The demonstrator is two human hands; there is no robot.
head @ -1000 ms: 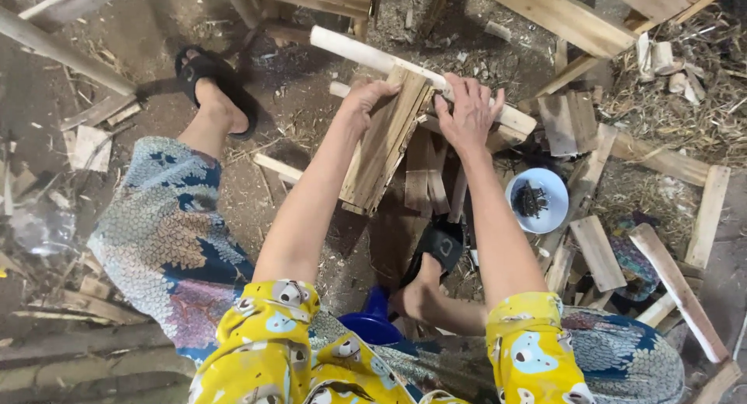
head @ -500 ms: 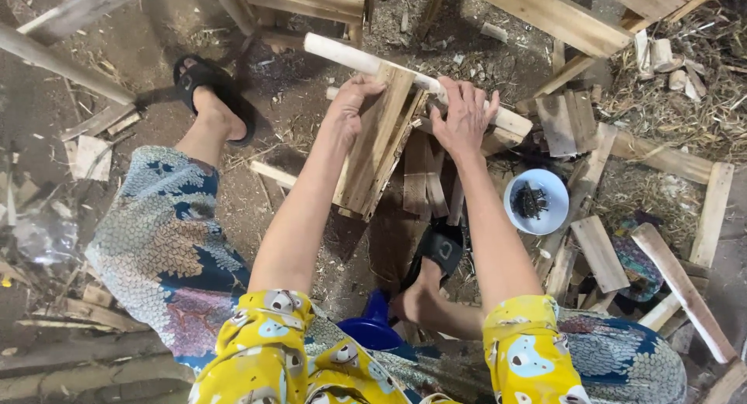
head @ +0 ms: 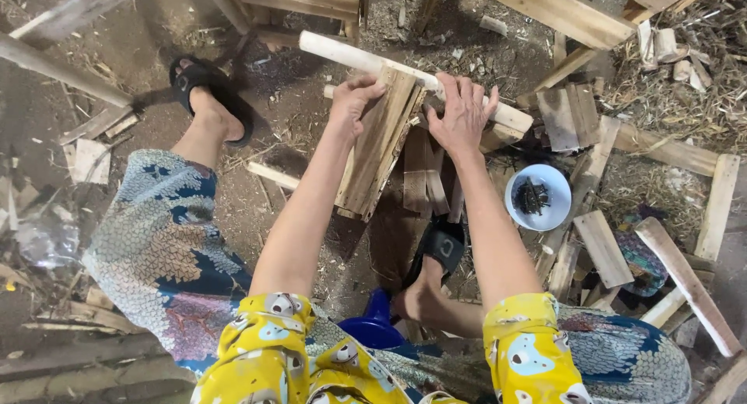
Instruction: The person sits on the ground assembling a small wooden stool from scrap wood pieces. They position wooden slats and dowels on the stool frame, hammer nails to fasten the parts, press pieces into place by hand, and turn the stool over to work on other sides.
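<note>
My left hand (head: 354, 102) grips the top edge of a bundle of flat wooden slats (head: 380, 151) that leans upright between my knees. My right hand (head: 462, 111) rests with fingers spread over the slats' top right and on a pale round wooden pole (head: 366, 59) lying across behind them. More short slats (head: 424, 174) lie flat on the ground just behind the bundle. My arms are bare below yellow patterned sleeves.
A small blue-white bowl (head: 538, 196) with dark nails sits to the right. Loose planks (head: 603, 247) and offcuts lie right and at the top. My feet wear black sandals (head: 204, 90), one far left, one (head: 440, 247) under the bundle. A blue stool (head: 375, 328) is below me.
The view has shifted slightly. My left hand has slid a little along the top of the slat bundle; my right hand stays on the slats and pole.
</note>
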